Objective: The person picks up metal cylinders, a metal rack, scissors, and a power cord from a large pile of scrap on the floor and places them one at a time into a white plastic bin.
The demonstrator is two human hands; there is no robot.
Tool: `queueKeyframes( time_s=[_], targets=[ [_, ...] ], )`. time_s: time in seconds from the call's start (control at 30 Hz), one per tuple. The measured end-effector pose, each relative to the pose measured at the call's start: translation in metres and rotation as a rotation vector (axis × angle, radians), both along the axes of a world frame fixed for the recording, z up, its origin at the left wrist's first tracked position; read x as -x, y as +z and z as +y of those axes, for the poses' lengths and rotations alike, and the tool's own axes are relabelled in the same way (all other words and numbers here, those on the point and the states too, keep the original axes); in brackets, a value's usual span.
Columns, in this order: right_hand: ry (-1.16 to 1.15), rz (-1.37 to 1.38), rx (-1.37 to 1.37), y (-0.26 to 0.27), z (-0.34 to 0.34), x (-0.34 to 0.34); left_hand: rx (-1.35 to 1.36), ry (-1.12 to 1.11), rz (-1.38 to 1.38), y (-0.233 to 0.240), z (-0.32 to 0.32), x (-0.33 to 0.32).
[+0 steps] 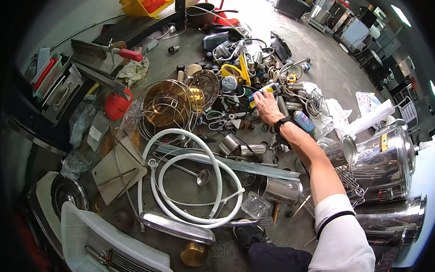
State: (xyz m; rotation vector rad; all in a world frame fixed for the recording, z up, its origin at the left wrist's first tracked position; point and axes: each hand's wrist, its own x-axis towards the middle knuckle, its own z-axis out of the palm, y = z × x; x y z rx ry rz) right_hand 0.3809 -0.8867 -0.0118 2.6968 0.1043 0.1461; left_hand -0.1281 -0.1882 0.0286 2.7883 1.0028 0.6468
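Note:
My right hand (pixel 267 107) reaches out over a heap of kitchenware and metal parts on the floor. Its fingers lie over a blue-and-yellow pack (pixel 253 98) and appear to grip it; the fingertips are partly hidden. Close by are a yellow plastic piece (pixel 244 69), a bottle with blue contents (pixel 304 121) and a steel cylinder (pixel 282 106). To the left of the hand lie scissors (pixel 216 125) and a perforated metal disc (pixel 208 86). My left hand is out of view.
A coiled white hose (pixel 199 134), a ladle (pixel 202 177) and a steel pot (pixel 281 190) lie before me. A white plastic tub (pixel 117 236) stands at lower left. Large steel containers (pixel 385 167) are at right. A red-handled cutter (pixel 130 55) sits at upper left.

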Motion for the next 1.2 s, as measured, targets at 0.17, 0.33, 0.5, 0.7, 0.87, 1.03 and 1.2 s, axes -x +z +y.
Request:
queueKeyframes(
  time_s=[0.17, 0.33, 0.5, 0.7, 0.87, 1.03, 1.2],
  targets=[
    [-0.004, 0.157, 0.028, -0.003, -0.006, -0.023, -0.074, -0.076, -0.033, -0.02, 0.003, 0.003],
    [0.126, 0.113, -0.309, -0.068, 0.012, -0.044, -0.13, -0.13, -0.063, -0.031, 0.037, 0.035],
    [0.028, 0.285, -0.522, -0.049, -0.171, -0.116, 0.107, -0.07, -0.101, -0.035, 0.011, -0.015],
    [0.031, 0.227, 0.116, -0.132, -0.089, -0.074, -0.054, -0.031, -0.02, 0.004, 0.014, 0.007],
    [0.053, 0.212, 0.004, -0.107, -0.064, -0.051, -0.058, -0.029, -0.044, 0.002, 0.004, 0.003],
    [0.219, 0.007, 0.114, -0.095, -0.109, -0.051, -0.013, -0.036, -0.106, -0.011, 0.004, -0.007],
    [0.301, 0.037, 0.011, -0.077, -0.067, -0.008, -0.041, -0.039, -0.107, -0.004, 0.009, -0.003]
  ],
)
